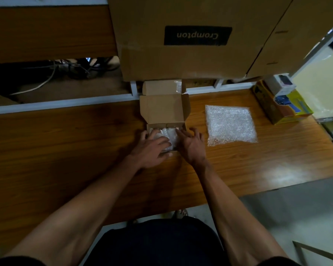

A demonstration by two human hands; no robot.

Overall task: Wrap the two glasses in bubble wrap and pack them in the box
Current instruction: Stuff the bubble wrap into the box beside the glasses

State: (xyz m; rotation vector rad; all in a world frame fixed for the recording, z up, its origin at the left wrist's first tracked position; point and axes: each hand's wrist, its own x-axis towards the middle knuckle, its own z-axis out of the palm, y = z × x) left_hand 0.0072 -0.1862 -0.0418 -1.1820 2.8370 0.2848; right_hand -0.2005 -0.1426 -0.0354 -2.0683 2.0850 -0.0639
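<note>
Closest to me, both forearms reach forward over the wooden table (65, 150) and meet at the small cardboard box (162, 109). My left hand (152, 148) lies on top of the contents with its fingers spread fairly wide and only lightly bent, pressing down on the wrapped glasses (168, 134) rather than closing around them. My right hand (190, 144) sits at the box's right edge, fingers loose and apart, tips touching the wrap on that side; it grips nothing that I can see.

Both bubble-wrapped bundles appear to be in the box already, side by side, their long axes seemingly running from me toward the far wall, though the hands hide much of them. The white wrap lies directly under and between my fingers, so neither hand needs to travel; the left is more squarely over it.

Beyond the bundles the box lid stands open, hinged on the far side, so I judge closing means reaching past the contents and folding it back toward me. A spare sheet of bubble wrap (231, 124) lies flat well to the right. Farther back stands a large carton (190, 60).
</note>
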